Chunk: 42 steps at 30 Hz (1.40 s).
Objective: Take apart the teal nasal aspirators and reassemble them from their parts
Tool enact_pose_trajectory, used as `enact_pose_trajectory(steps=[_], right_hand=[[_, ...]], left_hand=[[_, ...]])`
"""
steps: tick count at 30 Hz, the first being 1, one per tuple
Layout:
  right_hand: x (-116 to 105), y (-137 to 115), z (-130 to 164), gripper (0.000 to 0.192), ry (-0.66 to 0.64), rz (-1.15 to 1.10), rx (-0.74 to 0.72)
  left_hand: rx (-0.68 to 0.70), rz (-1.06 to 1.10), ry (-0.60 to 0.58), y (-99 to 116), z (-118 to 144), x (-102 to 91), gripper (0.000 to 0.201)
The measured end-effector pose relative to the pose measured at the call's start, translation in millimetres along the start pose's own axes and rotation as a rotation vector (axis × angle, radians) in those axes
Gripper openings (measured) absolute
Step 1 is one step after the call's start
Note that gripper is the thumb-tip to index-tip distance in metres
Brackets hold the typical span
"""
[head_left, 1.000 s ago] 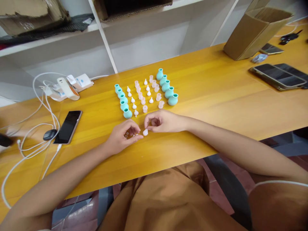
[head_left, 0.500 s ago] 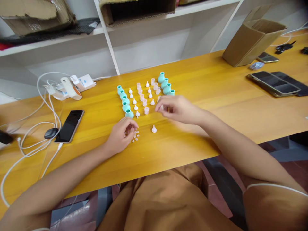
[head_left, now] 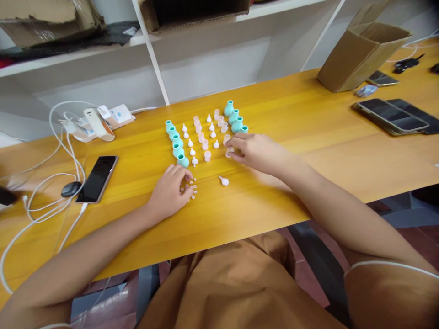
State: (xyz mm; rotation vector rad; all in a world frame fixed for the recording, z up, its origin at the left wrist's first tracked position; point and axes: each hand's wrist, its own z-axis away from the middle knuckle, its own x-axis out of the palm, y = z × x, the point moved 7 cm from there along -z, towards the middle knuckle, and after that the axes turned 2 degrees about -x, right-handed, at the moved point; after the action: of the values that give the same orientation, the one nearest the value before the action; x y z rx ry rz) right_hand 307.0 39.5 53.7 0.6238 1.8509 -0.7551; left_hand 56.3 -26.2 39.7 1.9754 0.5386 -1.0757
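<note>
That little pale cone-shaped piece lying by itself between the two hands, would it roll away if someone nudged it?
Probably, in a curve: the pale cone piece lies on its side on the smooth wooden table, and tapered shapes roll in arcs. It looks tiny and likely very light, so a slight touch should shift it. Its glossy, translucent surface suggests soft plastic or silicone, probably not fragile.

Bright even light, soft faint shadows, mild table sheen, wide-angle bending at blurred edges

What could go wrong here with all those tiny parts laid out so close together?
The right hand reaches in beside the teal bulbs and could knock that row over. The pink cone lies loose on its side and might roll. The left hand rests against tiny beads, easily scattered.
</note>
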Motion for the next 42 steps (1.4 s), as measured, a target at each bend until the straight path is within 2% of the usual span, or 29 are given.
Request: enact_pose_trajectory(steps=[5,8,11,16,23,26,30,33,37,42], right_hand=[[2,-13,-2,0.020,-0.014,-0.138,-0.143],[2,-23,-1,0.024,-0.019,-0.259,-0.240],[2,-27,-1,0.029,-0.035,-0.321,-0.271],[9,-26,-1,0.021,-0.103,-0.363,-0.258],[8,-22,-1,0.019,-0.083,-0.320,-0.232],[4,-17,1,0.019,-0.087,-0.269,-0.215],[8,-9,2,0.025,-0.136,-0.316,-0.183],[14,-8,2,0.020,-0.157,-0.331,-0.191],[16,-11,1,0.015,-0.139,-0.321,-0.230],[6,-18,0,0.019,-0.102,-0.419,-0.158]], left_hand=[[-0.004,-0.018,-0.026,1,0,2.3,0.021],[-0.005,-0.029,-0.027,1,-1,2.9,0.020],[-0.015,-0.029,-0.029,0,-1,3.6,0.019],[-0.032,0.010,-0.028,-2,-3,3.6,0.011],[0.002,0.029,0.009,-1,-3,2.0,0.015],[0.044,0.060,0.048,3,-2,-0.5,0.020],[0.095,0.122,0.093,8,0,-4.6,0.021],[0.161,0.134,0.104,14,2,-5.7,0.022],[0.259,0.138,0.116,20,5,-6.7,0.023],[0.317,0.175,0.129,25,7,-10.3,0.024]])
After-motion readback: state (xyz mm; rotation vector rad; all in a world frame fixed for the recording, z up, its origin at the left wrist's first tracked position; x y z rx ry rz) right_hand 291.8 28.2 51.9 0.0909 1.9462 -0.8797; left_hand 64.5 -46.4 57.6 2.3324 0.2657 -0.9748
